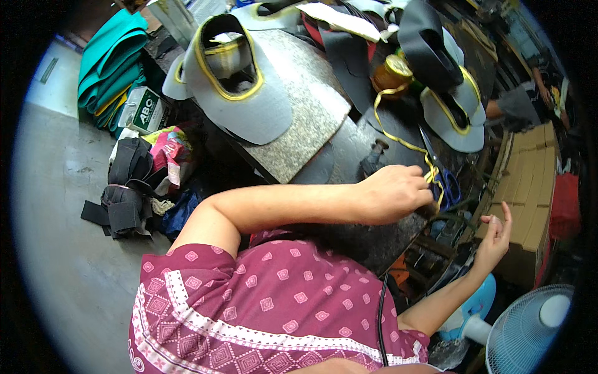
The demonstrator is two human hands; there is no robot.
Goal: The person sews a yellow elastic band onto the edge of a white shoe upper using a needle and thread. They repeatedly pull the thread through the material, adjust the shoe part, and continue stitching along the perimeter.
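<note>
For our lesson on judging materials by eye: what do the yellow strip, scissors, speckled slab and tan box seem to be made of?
Yellow strip: probably fabric tape, matt, since it curls limply.
Scissors: slim blades, likely metal; handles apparently moulded plastic, from their even, glossy blue.
Speckled slab: seemingly smooth stone, by its mottled grain; possibly composite.
Tan box: matt cardboard, judging by straight creases.

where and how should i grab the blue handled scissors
Take the scissors by the blue handle loops, probably from the right: the loops lie at the near end, blades point away, and the yellow strip and left hand crowd the left side.
</note>
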